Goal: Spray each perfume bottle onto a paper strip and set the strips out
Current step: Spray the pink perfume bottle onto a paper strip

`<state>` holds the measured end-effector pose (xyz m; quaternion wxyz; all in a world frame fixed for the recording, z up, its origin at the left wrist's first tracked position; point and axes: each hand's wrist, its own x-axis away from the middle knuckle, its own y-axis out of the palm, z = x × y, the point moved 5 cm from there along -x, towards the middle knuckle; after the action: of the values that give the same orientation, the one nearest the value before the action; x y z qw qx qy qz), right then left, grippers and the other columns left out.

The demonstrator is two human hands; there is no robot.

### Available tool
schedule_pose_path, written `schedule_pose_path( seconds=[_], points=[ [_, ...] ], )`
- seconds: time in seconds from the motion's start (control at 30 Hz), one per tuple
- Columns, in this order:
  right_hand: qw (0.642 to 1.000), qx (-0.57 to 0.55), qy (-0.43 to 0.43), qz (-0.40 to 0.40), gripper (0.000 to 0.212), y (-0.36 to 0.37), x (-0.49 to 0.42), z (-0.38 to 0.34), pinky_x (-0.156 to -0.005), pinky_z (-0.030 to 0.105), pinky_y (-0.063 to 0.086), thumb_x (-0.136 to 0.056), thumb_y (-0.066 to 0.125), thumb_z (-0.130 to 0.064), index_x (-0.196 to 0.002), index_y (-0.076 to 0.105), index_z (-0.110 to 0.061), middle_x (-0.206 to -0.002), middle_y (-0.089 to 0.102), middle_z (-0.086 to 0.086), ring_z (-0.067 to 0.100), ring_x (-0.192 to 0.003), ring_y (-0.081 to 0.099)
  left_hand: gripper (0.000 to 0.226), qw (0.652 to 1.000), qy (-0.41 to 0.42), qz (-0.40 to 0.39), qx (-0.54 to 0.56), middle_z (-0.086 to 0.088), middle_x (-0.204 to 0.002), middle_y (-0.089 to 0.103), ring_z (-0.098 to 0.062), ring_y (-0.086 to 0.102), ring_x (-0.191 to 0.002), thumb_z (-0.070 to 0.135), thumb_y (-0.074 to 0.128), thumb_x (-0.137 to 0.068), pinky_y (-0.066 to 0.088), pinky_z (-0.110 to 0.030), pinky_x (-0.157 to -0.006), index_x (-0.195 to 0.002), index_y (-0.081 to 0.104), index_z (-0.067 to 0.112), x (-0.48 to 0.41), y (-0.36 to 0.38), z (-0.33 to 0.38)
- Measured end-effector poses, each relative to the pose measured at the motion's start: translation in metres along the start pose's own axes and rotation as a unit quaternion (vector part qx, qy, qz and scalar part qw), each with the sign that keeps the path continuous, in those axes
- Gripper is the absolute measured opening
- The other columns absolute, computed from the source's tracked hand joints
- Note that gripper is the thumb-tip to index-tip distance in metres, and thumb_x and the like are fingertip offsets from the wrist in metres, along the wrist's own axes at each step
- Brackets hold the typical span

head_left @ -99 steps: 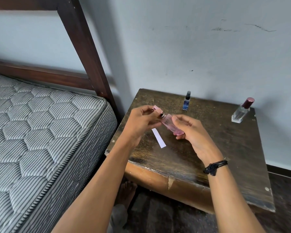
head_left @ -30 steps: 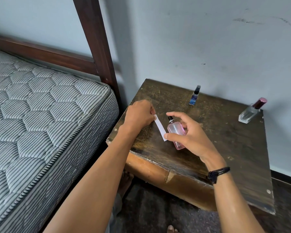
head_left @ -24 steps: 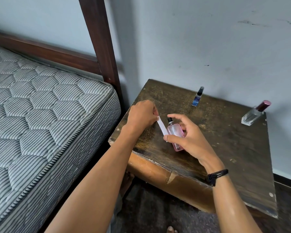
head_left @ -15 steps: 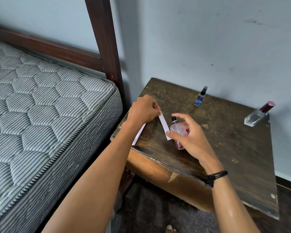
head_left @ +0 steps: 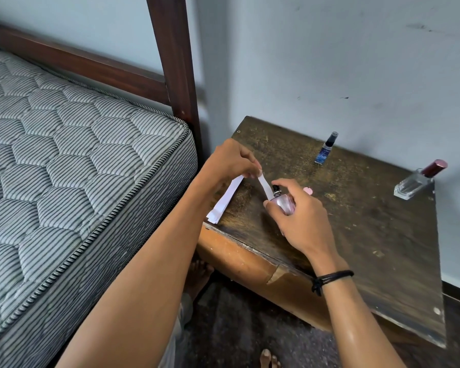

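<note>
My left hand (head_left: 231, 163) pinches the upper end of one strip (head_left: 265, 185) between thumb and fingertips. The strip slants down beside the nozzle of the pink bottle (head_left: 286, 204). My right hand (head_left: 300, 219) grips that bottle above the table (head_left: 356, 235), forefinger curled over the nozzle. Spare strips (head_left: 225, 200) lie at the table's left edge. The pink cap (head_left: 308, 191) lies just behind my right hand. Blue bottle (head_left: 325, 151): upright, rear. Clear bottle (head_left: 414, 183): rear right corner.

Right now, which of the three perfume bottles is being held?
The pink bottle, in the right hand; the blue bottle and red-capped bottle stand untouched.
</note>
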<state>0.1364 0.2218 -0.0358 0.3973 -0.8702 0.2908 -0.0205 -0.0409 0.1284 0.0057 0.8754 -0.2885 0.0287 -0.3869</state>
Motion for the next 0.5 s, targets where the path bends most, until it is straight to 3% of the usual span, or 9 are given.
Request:
schedule_pose_path(
  seconds=[0.1,0.17,0.27,0.4,0.5],
  points=[
    [1.0,0.017,-0.012,0.01,0.036,0.001,-0.0003,-0.0014,-0.054,0.026,0.041,-0.091,0.07,-0.046,-0.123,0.055,-0.044,-0.076,0.06,-0.023,0.003,-0.061,0.059,0.001,1.0,-0.001,-0.006,0.015,-0.004,-0.072,0.077,-0.02,0.075,-0.073,0.003,0.08,-0.075,0.061,-0.033,-0.083,-0.076,0.08,0.004,0.0002,0.0013,-0.0003],
    [0.999,0.026,-0.015,0.016,0.036,0.0011,-0.0007,-0.001,-0.054,0.026,0.04,-0.091,0.071,-0.045,-0.123,0.055,-0.043,-0.077,0.059,-0.022,0.004,-0.061,0.057,0.001,1.0,-0.004,-0.008,0.02,-0.005,-0.073,0.078,-0.022,0.075,-0.076,0.003,0.079,-0.075,0.06,-0.034,-0.084,-0.075,0.08,0.004,0.0002,0.0022,-0.0007],
    [0.999,0.027,-0.017,0.013,0.037,0.0013,-0.0004,-0.0003,-0.057,0.03,0.044,-0.09,0.072,-0.046,-0.124,0.055,-0.042,-0.082,0.062,-0.019,0.013,-0.063,0.058,0.003,0.999,-0.009,-0.007,0.036,-0.005,-0.073,0.077,-0.016,0.072,-0.069,0.002,0.077,-0.075,0.06,-0.026,-0.075,-0.075,0.08,0.003,0.0002,0.0021,-0.0021],
    [1.0,-0.007,0.0,0.004,0.035,0.0007,-0.0009,0.0,-0.055,0.029,0.044,-0.089,0.074,-0.046,-0.12,0.057,-0.048,-0.07,0.062,-0.016,0.008,-0.059,0.057,0.003,0.997,-0.018,-0.009,0.075,-0.008,-0.073,0.077,-0.012,0.068,-0.066,-0.002,0.076,-0.075,0.05,-0.016,-0.06,-0.077,0.079,-0.001,0.0021,0.0028,-0.0023],
    [0.991,-0.125,0.051,-0.015,0.032,-0.0024,-0.0032,0.0034,-0.07,0.029,0.051,-0.089,0.076,-0.044,-0.117,0.064,-0.05,-0.089,0.069,-0.014,0.005,-0.082,0.064,0.004,0.995,-0.022,-0.011,0.1,-0.001,-0.064,0.075,-0.005,0.064,-0.055,-0.005,0.076,-0.076,0.046,-0.011,-0.052,-0.079,0.078,-0.005,0.0033,0.0027,-0.0004]
  ],
)
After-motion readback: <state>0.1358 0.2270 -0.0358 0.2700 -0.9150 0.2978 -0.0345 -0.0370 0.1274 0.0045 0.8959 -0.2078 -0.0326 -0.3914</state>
